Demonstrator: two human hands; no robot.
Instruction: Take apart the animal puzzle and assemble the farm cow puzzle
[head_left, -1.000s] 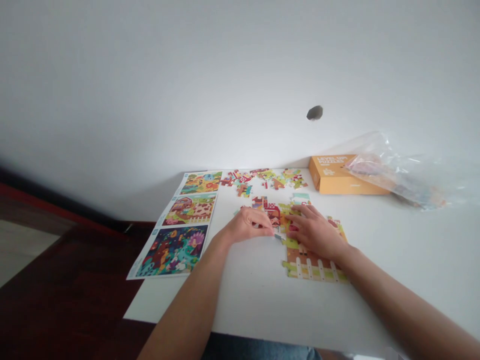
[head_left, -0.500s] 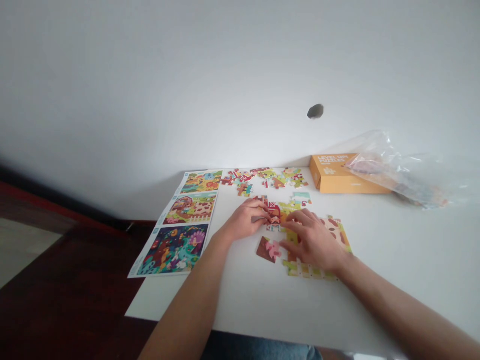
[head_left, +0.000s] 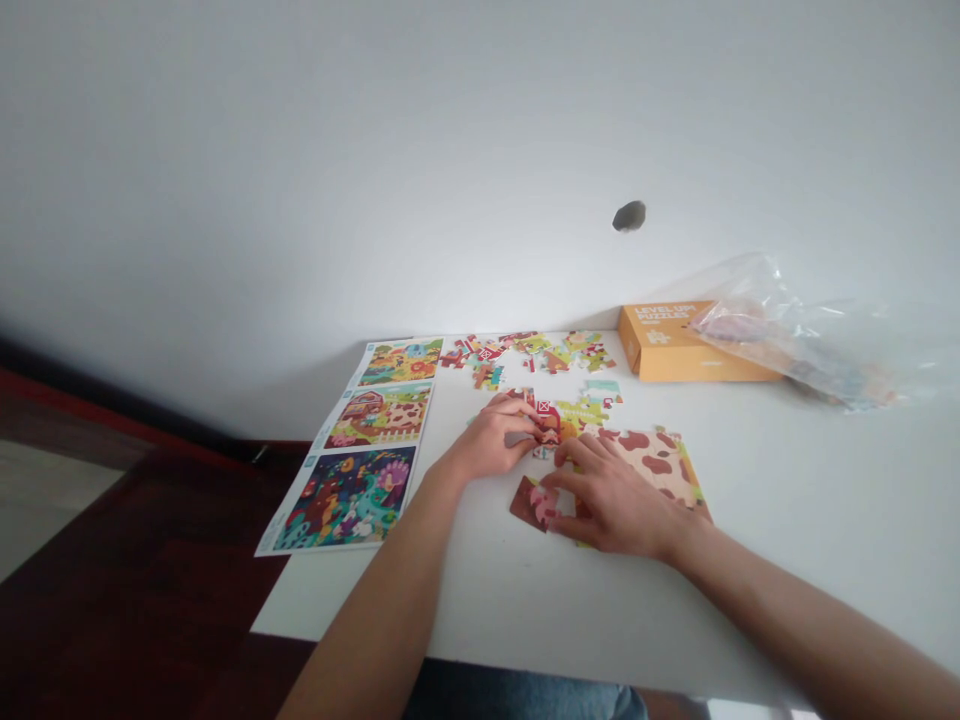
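My left hand (head_left: pixel 495 438) rests on the white table with its fingers curled round a red barn puzzle piece (head_left: pixel 549 422), the thumb and index finger closed at its left edge. My right hand (head_left: pixel 611 495) lies lower and to the right. Its index finger and thumb are bent over the right part of a brown puzzle piece with a pink pig (head_left: pixel 531 505), gripping it at the side. Under and behind the right hand spreads a joined section with a brown-spotted cow (head_left: pixel 656 462); its lower part is hidden by the hand.
Loose puzzle pieces (head_left: pixel 525 345) lie along the wall, and a pale blue piece (head_left: pixel 602 390) sits nearer. At left is a picture sheet (head_left: pixel 319 440) with three scenes. An orange puzzle box (head_left: pixel 667 360) stands at back right, a clear plastic bag (head_left: pixel 810 345) partly over it.
My right hand has shifted down and left from the yellow-green pieces onto the pig piece, uncovering more of the spotted cow. My left hand stays at the barn piece.
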